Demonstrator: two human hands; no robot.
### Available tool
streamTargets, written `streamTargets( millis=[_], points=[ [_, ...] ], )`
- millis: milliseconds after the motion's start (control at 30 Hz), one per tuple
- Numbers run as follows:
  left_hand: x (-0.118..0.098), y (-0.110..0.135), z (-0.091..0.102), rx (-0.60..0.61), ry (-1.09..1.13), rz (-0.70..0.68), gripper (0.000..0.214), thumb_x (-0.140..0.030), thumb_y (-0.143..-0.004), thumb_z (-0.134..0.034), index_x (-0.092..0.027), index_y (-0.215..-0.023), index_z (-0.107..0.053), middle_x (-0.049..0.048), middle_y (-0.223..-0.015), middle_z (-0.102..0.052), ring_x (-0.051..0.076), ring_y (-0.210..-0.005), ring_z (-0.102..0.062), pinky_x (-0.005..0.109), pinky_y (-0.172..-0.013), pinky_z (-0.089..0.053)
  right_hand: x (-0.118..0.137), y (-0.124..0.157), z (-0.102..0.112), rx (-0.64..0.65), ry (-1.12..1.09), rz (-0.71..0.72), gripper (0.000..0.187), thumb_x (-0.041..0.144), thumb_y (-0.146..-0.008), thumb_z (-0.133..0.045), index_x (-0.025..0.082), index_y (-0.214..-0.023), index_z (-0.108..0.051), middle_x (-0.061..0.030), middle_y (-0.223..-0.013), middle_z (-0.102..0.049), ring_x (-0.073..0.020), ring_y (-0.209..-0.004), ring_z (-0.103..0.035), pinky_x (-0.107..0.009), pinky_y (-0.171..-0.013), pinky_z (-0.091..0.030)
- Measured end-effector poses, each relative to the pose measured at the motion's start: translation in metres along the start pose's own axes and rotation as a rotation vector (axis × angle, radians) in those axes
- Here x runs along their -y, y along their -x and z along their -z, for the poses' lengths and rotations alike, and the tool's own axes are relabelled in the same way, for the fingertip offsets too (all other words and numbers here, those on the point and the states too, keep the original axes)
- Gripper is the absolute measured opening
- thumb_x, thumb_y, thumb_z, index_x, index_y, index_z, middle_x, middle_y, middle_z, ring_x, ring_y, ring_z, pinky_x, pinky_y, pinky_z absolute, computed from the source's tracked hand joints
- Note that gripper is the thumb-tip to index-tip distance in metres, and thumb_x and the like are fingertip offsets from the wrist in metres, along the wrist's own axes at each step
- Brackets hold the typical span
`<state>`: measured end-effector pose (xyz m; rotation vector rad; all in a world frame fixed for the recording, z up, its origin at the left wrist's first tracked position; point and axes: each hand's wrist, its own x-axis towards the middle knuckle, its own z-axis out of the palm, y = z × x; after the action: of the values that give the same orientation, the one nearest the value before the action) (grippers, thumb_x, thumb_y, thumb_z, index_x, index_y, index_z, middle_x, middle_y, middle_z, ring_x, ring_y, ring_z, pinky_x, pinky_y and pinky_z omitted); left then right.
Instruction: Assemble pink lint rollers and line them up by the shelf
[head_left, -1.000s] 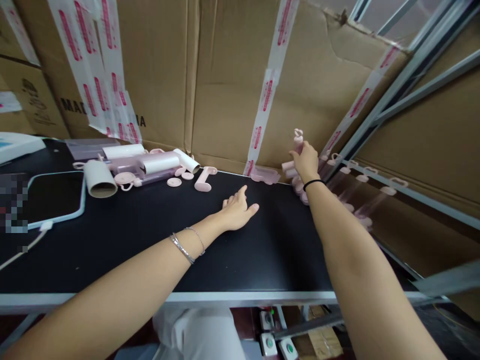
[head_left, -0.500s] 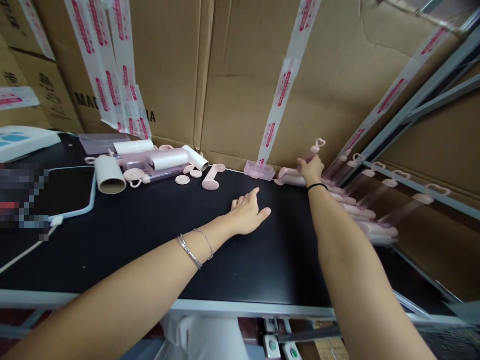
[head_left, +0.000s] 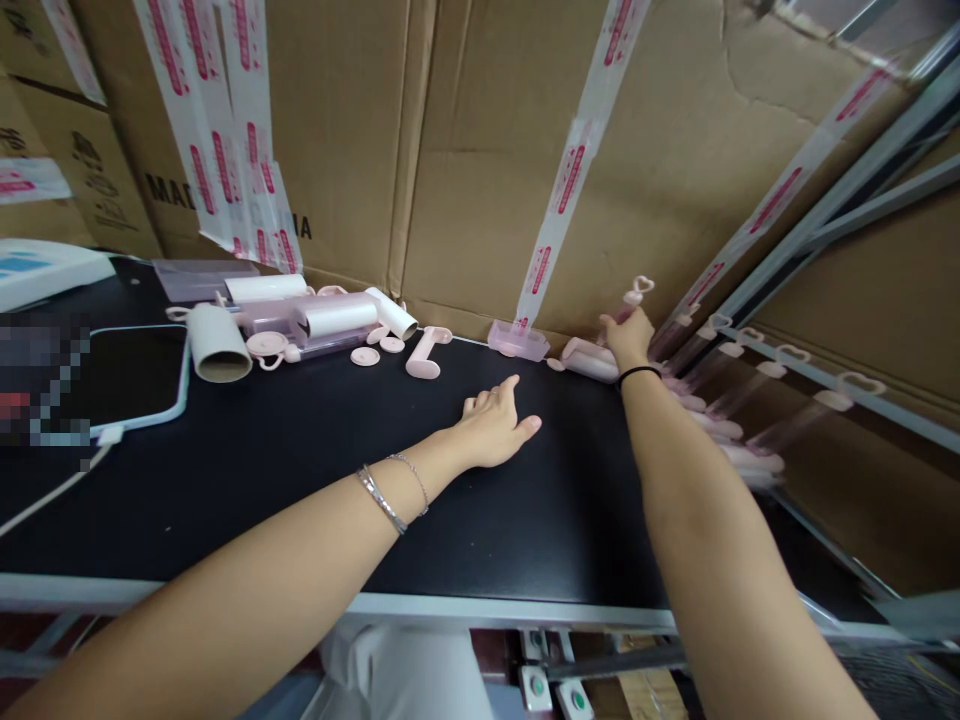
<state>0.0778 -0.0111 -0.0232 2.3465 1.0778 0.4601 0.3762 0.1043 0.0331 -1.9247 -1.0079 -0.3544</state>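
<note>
At the back right of the table, my right hand (head_left: 630, 338) has its fingers closed round the handle of a pink lint roller (head_left: 589, 360). The heart-shaped loop of that handle pokes out above the fingers, and the fingertips are partly hidden. Beside it, to the right, stands a row of similar pink lint rollers (head_left: 754, 460) with heart loops (head_left: 834, 398) on top. My left hand (head_left: 495, 425) hovers over or rests on the black tabletop (head_left: 525, 530), thumb and index finger apart, holding nothing. A clear pink tray-like cover (head_left: 517, 341) lies between the hands, near the cardboard.
Left of centre are white paper rolls (head_left: 341, 318), pink discs (head_left: 365, 356) and a pink roller frame (head_left: 426, 354). A phone or tablet (head_left: 139, 380) with a cable lies farther left. Cardboard (head_left: 480, 200) walls the back; a metal frame (head_left: 840, 210) rises on the right.
The lint roller in my right hand has shifted and tilted slightly, with more of its body showing. My left hand has stayed almost still; the view has moved a little.
</note>
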Motion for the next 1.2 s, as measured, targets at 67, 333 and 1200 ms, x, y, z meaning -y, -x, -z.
streamTargets(
  millis=[67,333,1200],
  points=[
    [0.000,-0.001,0.000,-0.003,-0.004,-0.004,0.075,-0.050,-0.089,-0.030,-0.009,-0.148,-0.008,0.0190,-0.148,-0.035,0.033,-0.135,-0.032,0.049,-0.107,-0.024,-0.006,-0.008,0.004,-0.041,-0.004,-0.045,0.029,0.024,-0.073,-0.066,0.010,-0.096,-0.055,-0.0133,-0.097,-0.061,-0.0247,-0.096,-0.057,-0.041,-0.092,-0.040],
    [-0.002,0.000,0.001,0.007,-0.011,-0.001,0.075,-0.050,-0.089,-0.030,-0.010,-0.148,-0.008,0.0185,-0.148,-0.034,0.033,-0.134,-0.032,0.048,-0.107,-0.024,-0.023,-0.013,0.004,-0.060,-0.003,-0.058,0.025,0.027,-0.069,-0.070,0.015,-0.083,-0.053,-0.0094,-0.088,-0.062,-0.0238,-0.089,-0.058,-0.040,-0.088,-0.043],
    [-0.004,0.001,0.002,0.030,-0.030,0.001,0.073,-0.049,-0.090,-0.029,-0.010,-0.148,-0.007,0.0182,-0.149,-0.033,0.032,-0.135,-0.031,0.047,-0.108,-0.022,-0.026,-0.004,-0.003,0.067,0.057,-0.048,0.035,0.032,-0.073,-0.066,0.012,-0.099,-0.056,-0.0139,-0.102,-0.063,-0.0254,-0.097,-0.059,-0.037,-0.087,-0.044]
  ],
)
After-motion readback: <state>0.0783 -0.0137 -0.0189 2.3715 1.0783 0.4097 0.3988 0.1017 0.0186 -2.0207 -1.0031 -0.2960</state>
